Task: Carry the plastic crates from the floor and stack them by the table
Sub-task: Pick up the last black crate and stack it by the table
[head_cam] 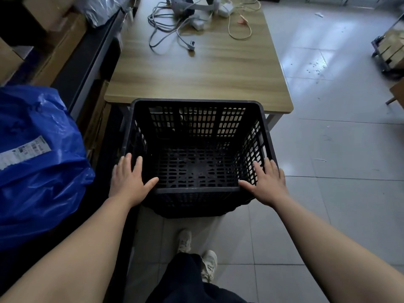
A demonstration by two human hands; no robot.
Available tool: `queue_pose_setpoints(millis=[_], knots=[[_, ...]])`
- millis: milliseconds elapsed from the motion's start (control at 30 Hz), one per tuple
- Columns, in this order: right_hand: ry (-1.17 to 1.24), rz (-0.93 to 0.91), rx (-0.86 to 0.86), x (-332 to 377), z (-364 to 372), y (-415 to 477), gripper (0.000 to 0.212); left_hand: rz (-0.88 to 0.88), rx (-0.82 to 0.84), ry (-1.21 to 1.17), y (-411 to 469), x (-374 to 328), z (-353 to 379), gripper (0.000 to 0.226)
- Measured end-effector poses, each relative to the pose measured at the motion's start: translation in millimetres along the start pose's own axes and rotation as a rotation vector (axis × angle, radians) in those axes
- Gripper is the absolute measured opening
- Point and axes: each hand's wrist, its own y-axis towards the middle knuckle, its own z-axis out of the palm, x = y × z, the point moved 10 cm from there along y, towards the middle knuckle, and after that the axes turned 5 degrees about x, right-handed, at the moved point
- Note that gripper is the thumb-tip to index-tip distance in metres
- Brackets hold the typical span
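Observation:
A black plastic lattice crate (196, 104) stands upright and empty right in front of the wooden table (196, 68), its far rim against the table's near edge. My left hand (129, 180) lies flat on the crate's near left corner, fingers spread, thumb along the near rim. On the near right corner rests my right hand (267, 182) in the same way, palm down and fingers apart. Neither hand curls around the rim. What the crate's base stands on is hidden.
A blue plastic bag (39, 162) with a label bulges close on the left. Cardboard boxes (56, 49) line dark shelving behind it. Cables and chargers (188, 20) lie on the table's far end. Pale tiled floor (338, 160) stretches to the right. My shoes (196, 254) stand below the crate.

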Motion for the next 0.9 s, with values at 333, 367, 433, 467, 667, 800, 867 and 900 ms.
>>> queue_pose_setpoints(millis=[333,367,433,467,667,800,867,900], knots=[[-0.123,0.038,-0.073,-2,10,25,0.100,-0.069,-0.072,0.004,17,12,16,0.096],[-0.126,0.041,-0.083,-2,11,25,0.099,-0.072,-0.083,0.012,17,12,16,0.096],[-0.125,0.054,-0.101,-3,10,26,0.095,-0.081,-0.103,0.015,19,14,16,0.094],[-0.134,0.057,-0.105,-3,9,27,0.094,-0.084,-0.111,0.018,21,15,16,0.094],[-0.157,0.060,-0.094,-1,8,28,0.094,-0.086,-0.118,0.035,22,13,16,0.091],[-0.170,0.053,-0.036,1,10,31,0.094,-0.099,-0.045,0.060,23,12,19,0.091],[-0.163,0.042,0.017,1,11,31,0.094,-0.098,0.007,0.075,23,11,20,0.092],[-0.152,0.037,0.051,0,11,30,0.094,-0.096,0.041,0.086,23,12,21,0.093]])
